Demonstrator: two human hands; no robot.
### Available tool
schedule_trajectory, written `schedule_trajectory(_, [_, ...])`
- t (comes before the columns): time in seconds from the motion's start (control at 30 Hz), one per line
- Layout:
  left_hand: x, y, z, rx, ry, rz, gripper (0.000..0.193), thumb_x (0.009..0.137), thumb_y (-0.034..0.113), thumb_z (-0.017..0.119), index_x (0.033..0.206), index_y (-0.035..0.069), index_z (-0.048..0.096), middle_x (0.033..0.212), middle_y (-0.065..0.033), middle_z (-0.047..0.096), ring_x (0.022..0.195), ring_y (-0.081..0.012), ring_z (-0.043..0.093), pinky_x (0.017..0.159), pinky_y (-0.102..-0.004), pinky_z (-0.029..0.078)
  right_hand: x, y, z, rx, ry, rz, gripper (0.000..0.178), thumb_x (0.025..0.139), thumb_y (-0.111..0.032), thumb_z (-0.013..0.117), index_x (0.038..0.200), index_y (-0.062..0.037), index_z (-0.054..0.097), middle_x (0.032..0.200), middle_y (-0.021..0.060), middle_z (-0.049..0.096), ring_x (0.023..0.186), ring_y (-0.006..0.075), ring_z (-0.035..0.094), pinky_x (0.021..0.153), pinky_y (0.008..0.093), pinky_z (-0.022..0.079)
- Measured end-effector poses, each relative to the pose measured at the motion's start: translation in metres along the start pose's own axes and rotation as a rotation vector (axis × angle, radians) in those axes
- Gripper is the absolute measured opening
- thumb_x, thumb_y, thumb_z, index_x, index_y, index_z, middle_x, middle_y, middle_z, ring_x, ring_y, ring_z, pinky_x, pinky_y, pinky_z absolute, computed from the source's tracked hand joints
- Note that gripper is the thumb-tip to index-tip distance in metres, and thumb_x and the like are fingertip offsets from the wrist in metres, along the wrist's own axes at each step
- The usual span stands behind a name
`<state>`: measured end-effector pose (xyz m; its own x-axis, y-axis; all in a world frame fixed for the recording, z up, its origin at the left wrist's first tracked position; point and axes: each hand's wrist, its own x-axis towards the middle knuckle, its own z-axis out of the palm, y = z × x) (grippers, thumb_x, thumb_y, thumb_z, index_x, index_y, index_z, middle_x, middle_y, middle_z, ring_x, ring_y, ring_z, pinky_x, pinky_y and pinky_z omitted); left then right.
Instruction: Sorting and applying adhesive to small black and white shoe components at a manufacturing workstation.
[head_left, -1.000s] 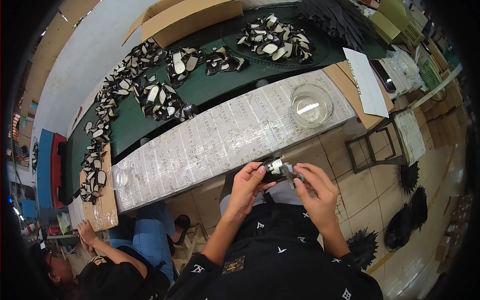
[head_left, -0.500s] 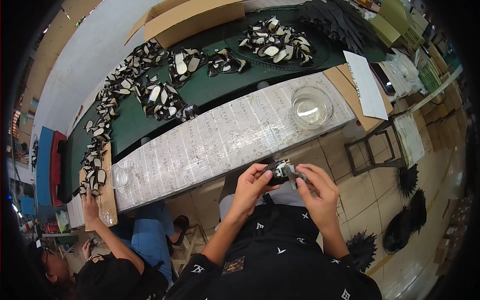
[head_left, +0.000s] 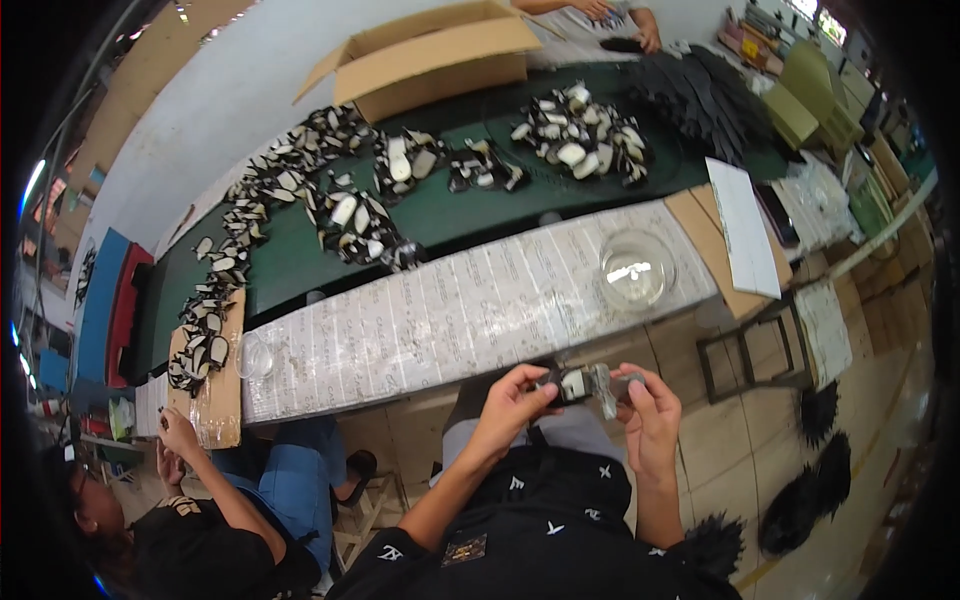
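Over the lap (head_left: 592,432), near the tabletop (head_left: 455,315), the left hand (head_left: 508,408) pinched a black-and-white part (head_left: 574,386), likely steadying it, while the right hand (head_left: 652,418) gripped a grey piece (head_left: 606,390) beside it, likely for control.

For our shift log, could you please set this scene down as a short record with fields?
Left hand: holds a small black-and-white piece
Right hand: thumb and fingers on a small dark grey item, kind unclear
Near surface: long bench wrapped in pale printed paper, with a round clear dish at right
Behind: dark green table with heaped black-and-white pieces and an open brown cardboard box
Left: person in black top and blue jeans
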<state>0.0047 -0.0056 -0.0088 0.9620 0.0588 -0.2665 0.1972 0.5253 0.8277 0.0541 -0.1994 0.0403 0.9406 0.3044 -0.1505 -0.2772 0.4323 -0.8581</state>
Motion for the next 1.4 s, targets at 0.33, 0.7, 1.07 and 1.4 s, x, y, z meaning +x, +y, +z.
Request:
schedule_trajectory(0.33, [0.097,0.179,0.084,1.034,-0.605,0.568,0.021,0.084,0.012,0.068,0.101,0.002,0.063,0.094,-0.0108,0.066,0.084,-0.019,0.063,0.076,-0.0308,0.05,-0.004,-0.035,-0.044,0.117,0.096,-0.175,0.03,0.094,-0.015,0.055,0.118,0.0038,0.055,0.104,0.0094,0.064,0.089,0.0167,0.064,0.075,0.0295,0.055])
schedule_trajectory(0.7, [0.151,0.227,0.0,1.348,0.459,0.952,0.033,0.085,0.017,0.066,0.113,0.002,0.057,0.11,-0.0146,0.061,0.098,-0.0317,0.06,0.082,-0.0392,0.05,-0.013,-0.064,-0.086,0.127,0.364,-0.317,0.027,0.095,-0.016,0.054,0.116,0.001,0.056,0.103,0.0095,0.063,0.083,0.0153,0.064,0.07,0.0239,0.054])
schedule_trajectory(1.07, [0.126,0.157,-0.188,1.326,0.95,0.566,0.034,0.076,0.02,0.072,0.099,-0.002,0.059,0.094,-0.0186,0.06,0.09,-0.0366,0.059,0.078,-0.0422,0.048,0.019,-0.067,-0.084,-0.023,0.246,-0.267,0.031,0.096,-0.018,0.053,0.121,0.0004,0.054,0.103,0.0084,0.064,0.085,0.0137,0.063,0.071,0.0225,0.053])
schedule_trajectory(1.4, [0.114,0.158,-0.178,0.563,0.772,0.956,0.014,0.089,0.01,0.062,0.102,0.003,0.064,0.114,-0.0091,0.057,0.092,-0.0168,0.057,0.079,-0.0276,0.048,0.005,-0.049,-0.042,0.035,0.226,-0.278,0.029,0.095,-0.017,0.055,0.118,0.001,0.055,0.103,0.0079,0.064,0.084,0.0134,0.064,0.07,0.0232,0.054])
